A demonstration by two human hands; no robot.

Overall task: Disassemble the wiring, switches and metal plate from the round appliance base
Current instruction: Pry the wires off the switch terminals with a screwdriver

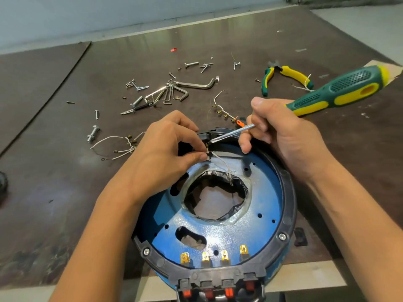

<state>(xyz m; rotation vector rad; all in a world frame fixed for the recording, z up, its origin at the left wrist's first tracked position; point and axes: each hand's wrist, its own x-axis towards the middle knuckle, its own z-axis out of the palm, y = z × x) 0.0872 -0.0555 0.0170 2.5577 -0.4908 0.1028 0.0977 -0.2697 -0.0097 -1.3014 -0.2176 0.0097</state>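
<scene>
So the brown table (54,149) is basically a parts yard at this point. The round base (218,214) sits at the near edge, right in front of the person, and the blue metal plate (257,236) is still seated inside its black rim, with at least two rim screws visible, so the plate hasn't come off yet.

Left hand (165,149) is pinching a small connector on the last white wire (222,162) at the far side of the base. Right hand (281,136) is wrapped around a screwdriver (340,92), its tip poking right at that connector.

What looks done: a bundle of pulled wires (117,147) lies left of the base, and more clips sit behind it, near loose screws (135,85) and hex keys (172,92). Pliers (283,76) are parked far right.

Still left, I'd guess: this wire, the four brass terminals (224,256) and the switches (218,288) at the near edge, then the plate.
</scene>
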